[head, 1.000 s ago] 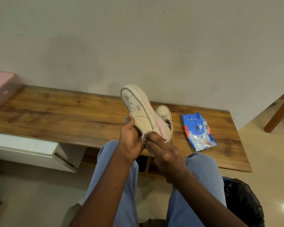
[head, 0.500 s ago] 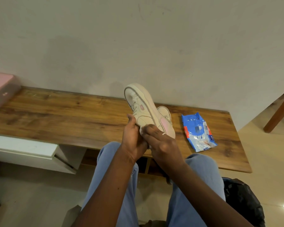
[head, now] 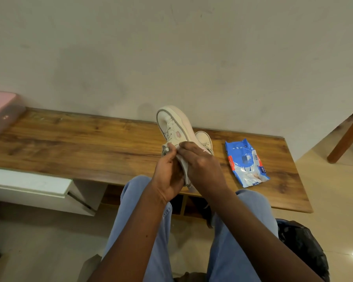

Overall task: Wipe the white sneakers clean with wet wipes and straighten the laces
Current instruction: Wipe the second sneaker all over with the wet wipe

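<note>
Left hand (head: 168, 176) grips raised sneaker (head: 174, 129) at heel above table (head: 90, 147); right hand (head: 200, 165) fingers, pinching wet wipe (head: 182, 163), now slid higher up its side. Wiping progresses; second sneaker (head: 205, 140) waits behind.

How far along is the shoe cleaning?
Midway, it seems. The left hand holds one sneaker up while the right hand rubs it with a wipe. The second sneaker waits on the bench beside the wipes pack. Laces look untouched.
</note>
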